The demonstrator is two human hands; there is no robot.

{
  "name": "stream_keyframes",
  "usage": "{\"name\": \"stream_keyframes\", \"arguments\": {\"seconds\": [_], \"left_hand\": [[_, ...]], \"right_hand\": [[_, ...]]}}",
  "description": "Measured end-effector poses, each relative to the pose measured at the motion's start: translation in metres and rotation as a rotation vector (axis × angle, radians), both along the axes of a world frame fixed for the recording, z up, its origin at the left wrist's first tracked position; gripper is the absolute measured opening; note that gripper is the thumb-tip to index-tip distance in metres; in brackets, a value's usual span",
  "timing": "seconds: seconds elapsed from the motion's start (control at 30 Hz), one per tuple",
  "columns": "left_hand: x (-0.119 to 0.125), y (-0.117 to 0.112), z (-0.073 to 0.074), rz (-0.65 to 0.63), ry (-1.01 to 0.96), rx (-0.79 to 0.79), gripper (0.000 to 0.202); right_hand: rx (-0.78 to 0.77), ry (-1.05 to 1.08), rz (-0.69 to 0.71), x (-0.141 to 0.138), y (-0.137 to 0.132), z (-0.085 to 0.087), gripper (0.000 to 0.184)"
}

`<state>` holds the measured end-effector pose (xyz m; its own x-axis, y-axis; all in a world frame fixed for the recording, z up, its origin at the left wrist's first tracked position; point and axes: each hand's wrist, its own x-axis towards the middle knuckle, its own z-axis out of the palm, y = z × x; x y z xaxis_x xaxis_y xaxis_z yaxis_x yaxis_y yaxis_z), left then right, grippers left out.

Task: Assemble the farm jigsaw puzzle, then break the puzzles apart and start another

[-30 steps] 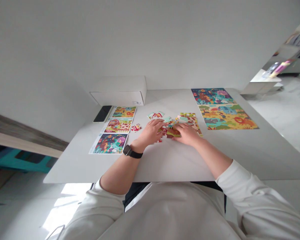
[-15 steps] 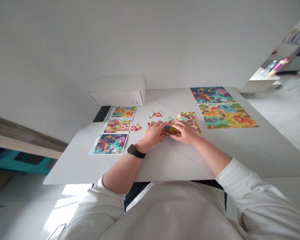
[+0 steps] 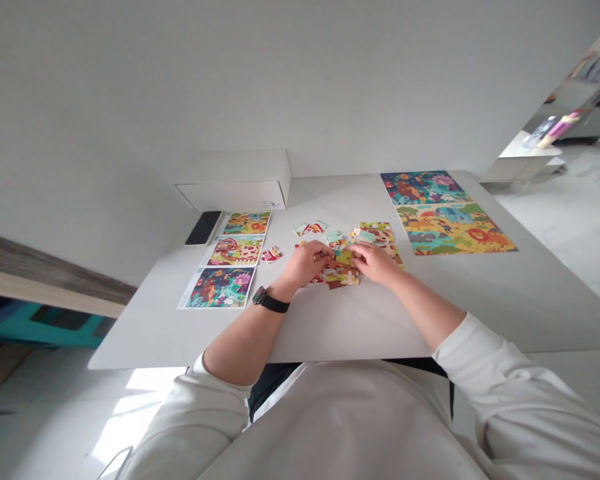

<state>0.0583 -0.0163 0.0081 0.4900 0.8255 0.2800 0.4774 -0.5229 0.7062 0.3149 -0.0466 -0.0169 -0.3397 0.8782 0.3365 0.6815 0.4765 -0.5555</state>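
Note:
Between my two hands is a small colourful jigsaw puzzle section [image 3: 343, 260], yellow, green and red. My left hand [image 3: 307, 261] curls its fingers at the left side of it. From the right, my right hand [image 3: 375, 262] pinches its edge with thumb and fingers. Loose puzzle pieces [image 3: 343, 277] lie just below, on the near side. Beyond my right hand rests a joined puzzle part [image 3: 377, 230] with a red-and-white pattern, partly hidden by the hand. Further loose pieces [image 3: 311, 229] lie beyond my left hand, and a small red piece [image 3: 271, 254] lies to its left.
A white table [image 3: 380, 327] carries everything. At left lies a sheet with three pictures [image 3: 235, 251], beside a black phone [image 3: 203, 228]. Behind stands a white box [image 3: 235, 180] near the wall. Two finished-looking pictures, a dark one [image 3: 425, 187] and a yellow one [image 3: 455, 230], lie at right.
My hands have drawn slightly apart, and the puzzle section between them shows more. Pieces on the near side, covered before, are now visible.

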Motion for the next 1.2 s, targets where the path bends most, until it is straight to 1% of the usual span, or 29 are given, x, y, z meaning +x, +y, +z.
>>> {"name": "stream_keyframes", "arguments": {"seconds": [0.07, 0.13, 0.23, 0.3, 0.37, 0.43, 0.5, 0.57, 0.63, 0.7, 0.73, 0.77, 0.8, 0.83, 0.9, 0.93, 1.0, 1.1, 1.2], "left_hand": [[0.001, -0.001, 0.000, 0.054, -0.029, -0.042, 0.018], [0.001, -0.001, -0.001, 0.081, -0.087, -0.091, 0.020], [0.002, 0.000, -0.001, 0.058, -0.198, -0.219, 0.023], [0.001, 0.001, -0.002, 0.058, -0.224, -0.268, 0.026], [0.001, 0.001, -0.004, 0.105, -0.184, -0.212, 0.026], [0.000, 0.000, -0.005, 0.151, -0.121, -0.106, 0.026], [0.000, 0.000, -0.006, 0.165, -0.081, -0.038, 0.026], [-0.003, 0.000, -0.005, 0.150, -0.043, -0.026, 0.028], [-0.009, 0.003, -0.002, 0.130, 0.046, 0.016, 0.030], [-0.021, 0.006, 0.003, 0.153, 0.191, 0.115, 0.032], [-0.029, 0.008, 0.006, 0.202, 0.274, 0.170, 0.033], [-0.037, 0.010, 0.009, 0.275, 0.349, 0.197, 0.037], [-0.046, 0.012, 0.012, 0.323, 0.419, 0.196, 0.042], [-0.055, 0.014, 0.014, 0.358, 0.481, 0.168, 0.047], [-0.072, 0.019, 0.017, 0.401, 0.586, 0.068, 0.055], [-0.079, 0.022, 0.017, 0.416, 0.637, 0.022, 0.058], [-0.090, 0.028, 0.015, 0.379, 0.725, -0.047, 0.060], [-0.098, 0.035, 0.010, 0.348, 0.745, -0.051, 0.057], [-0.099, 0.037, 0.006, 0.352, 0.695, -0.019, 0.052]], "right_hand": [[-0.014, 0.087, -0.018, -0.002, 0.000, 0.000, 0.033], [-0.069, 0.190, -0.052, -0.004, 0.000, 0.001, 0.030], [-0.195, 0.331, -0.068, -0.005, -0.001, 0.005, 0.032], [-0.197, 0.375, -0.071, -0.004, -0.002, 0.008, 0.031], [-0.165, 0.381, -0.097, -0.004, -0.002, 0.009, 0.028], [-0.177, 0.372, -0.135, -0.004, -0.002, 0.008, 0.028], [-0.223, 0.365, -0.166, -0.005, 0.000, 0.006, 0.030], [-0.227, 0.352, -0.186, -0.003, 0.002, 0.006, 0.031], [-0.146, 0.307, -0.208, 0.006, 0.004, 0.012, 0.033], [-0.015, 0.223, -0.272, 0.022, 0.005, 0.024, 0.035], [0.044, 0.184, -0.347, 0.033, 0.006, 0.030, 0.036], [0.055, 0.139, -0.424, 0.045, 0.006, 0.036, 0.036], [0.021, 0.083, -0.483, 0.057, 0.006, 0.042, 0.036], [-0.048, 0.018, -0.528, 0.068, 0.006, 0.046, 0.036], [-0.208, -0.134, -0.585, 0.084, 0.005, 0.051, 0.036], [-0.283, -0.217, -0.589, 0.088, 0.004, 0.052, 0.037], [-0.383, -0.368, -0.551, 0.090, 0.003, 0.050, 0.039], [-0.409, -0.495, -0.452, 0.084, 0.003, 0.046, 0.038], [-0.391, -0.508, -0.419, 0.080, 0.003, 0.042, 0.038]]}}
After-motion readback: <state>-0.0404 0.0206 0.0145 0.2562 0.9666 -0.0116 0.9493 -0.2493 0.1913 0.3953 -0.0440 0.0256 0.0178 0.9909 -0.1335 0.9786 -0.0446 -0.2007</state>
